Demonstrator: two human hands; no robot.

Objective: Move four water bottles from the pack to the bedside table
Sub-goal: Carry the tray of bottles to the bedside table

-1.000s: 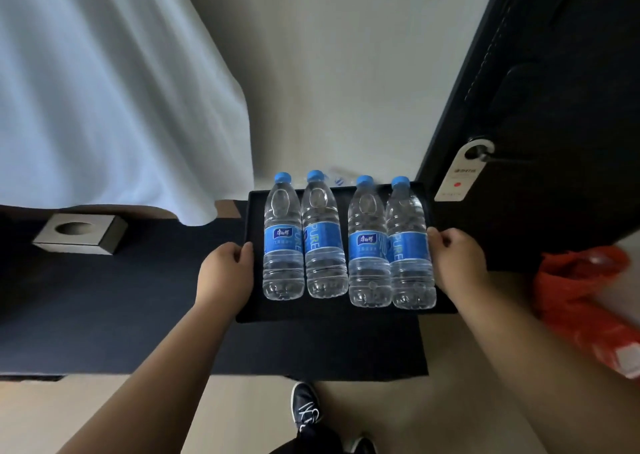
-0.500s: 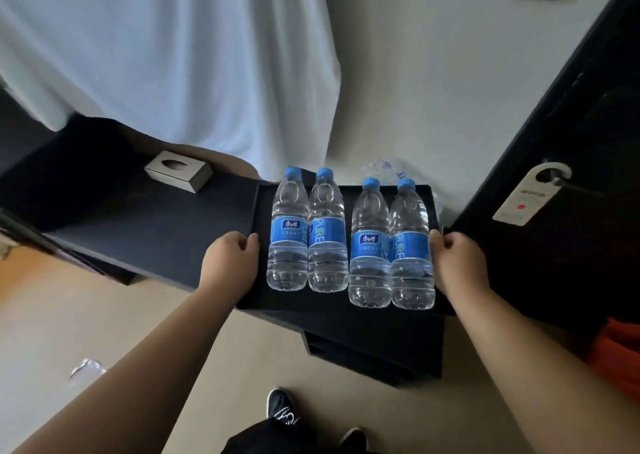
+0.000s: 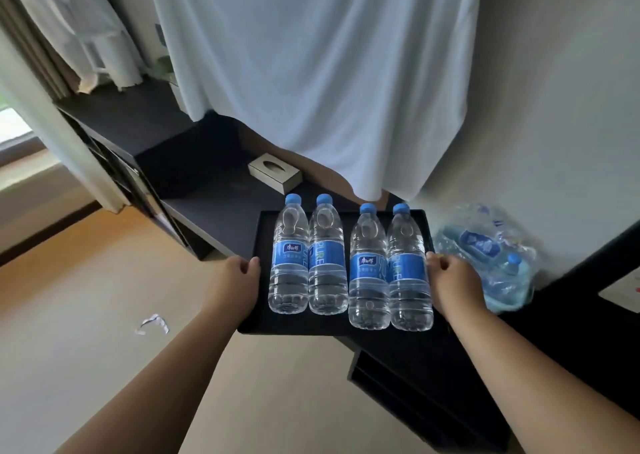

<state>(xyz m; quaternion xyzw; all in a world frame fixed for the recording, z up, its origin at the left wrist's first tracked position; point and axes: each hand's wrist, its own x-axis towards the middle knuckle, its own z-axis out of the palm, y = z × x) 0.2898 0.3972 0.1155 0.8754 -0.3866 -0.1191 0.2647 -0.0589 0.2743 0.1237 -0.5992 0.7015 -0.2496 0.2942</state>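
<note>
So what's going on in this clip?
A person grips a black tray by its sides, left hand on the left edge, right hand on the right. Four water bottles stand upright on it in a row. The crumpled plastic pack, with bottles inside, lies just right of the tray.

A single head-worn camera is looking forward and steeply down, from above the person's forearms, which are showing at the lower edge of the frame. It is sitting close to the action: the left hand (image 3: 239, 280), the right hand (image 3: 450, 280) and the tray (image 3: 294, 323) are filling the middle. The wide lens is bending the edges, taking in the floor (image 3: 86, 297) at lower left, the worktop (image 3: 214, 207) at centre left and a white sheet (image 3: 311, 72) across the top.
</note>
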